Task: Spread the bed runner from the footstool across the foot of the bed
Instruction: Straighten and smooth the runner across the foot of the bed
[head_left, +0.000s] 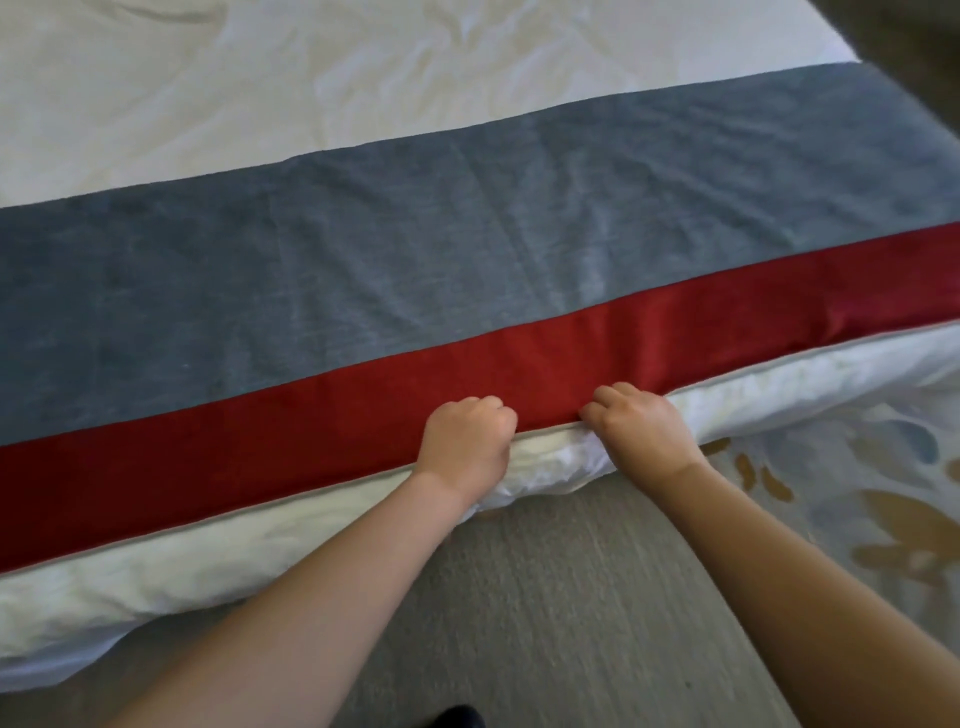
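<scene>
- Left hand (465, 441), lower centre of the frame: fingers curled tight into a fist, knuckles up, gripping the near edge of the runner (467, 249); the thumb is hidden
- Right hand (639, 421), just beside it and a little apart: fingers curled the same way over the same edge, knuckles resting on the red band (260, 441); both forearms are bare and reach up from the bottom of the frame
- The runner lies flat across the foot of the bed (260, 78), running from the left edge of the frame to the upper right; a wide grey-blue band of soft, napped cloth with faint creases; a narrower deep red band along the near side; thin pale piping along the near hem
- Duvet (208, 571): white, puffy and crumpled; it bulges out below the hem and bunches between the two hands
- Footstool (545, 597), bottom centre: grey woven cloth with a fine ribbed texture, under the forearms and close against the bed
- Carpet (857, 493), right edge: pale, with tan and blue leaf shapes
</scene>
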